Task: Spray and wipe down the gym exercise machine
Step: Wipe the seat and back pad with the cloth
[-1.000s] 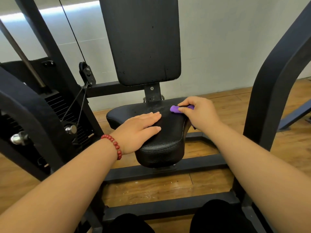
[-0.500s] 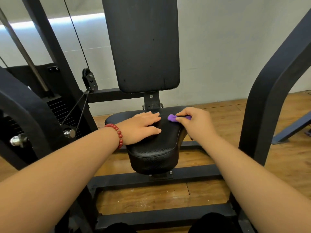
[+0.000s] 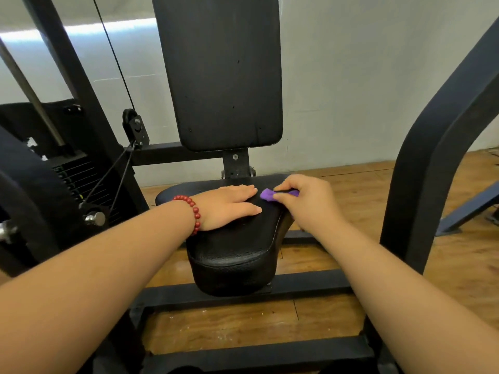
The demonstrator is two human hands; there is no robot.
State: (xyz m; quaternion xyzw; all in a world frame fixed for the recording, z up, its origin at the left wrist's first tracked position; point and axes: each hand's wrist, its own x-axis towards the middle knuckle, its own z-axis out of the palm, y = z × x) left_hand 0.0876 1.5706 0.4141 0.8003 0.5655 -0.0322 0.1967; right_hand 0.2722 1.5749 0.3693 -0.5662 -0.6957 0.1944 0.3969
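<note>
The right grip [image 3: 307, 203] is curled around a small purple cloth [image 3: 266, 195], pressing it onto the rear right of the black seat pad [image 3: 237, 252]. The left grip [image 3: 226, 209] lies flat, fingers straight, palm down on the seat just beside the cloth. A red bead bracelet [image 3: 194, 211] circles that wrist.
</note>
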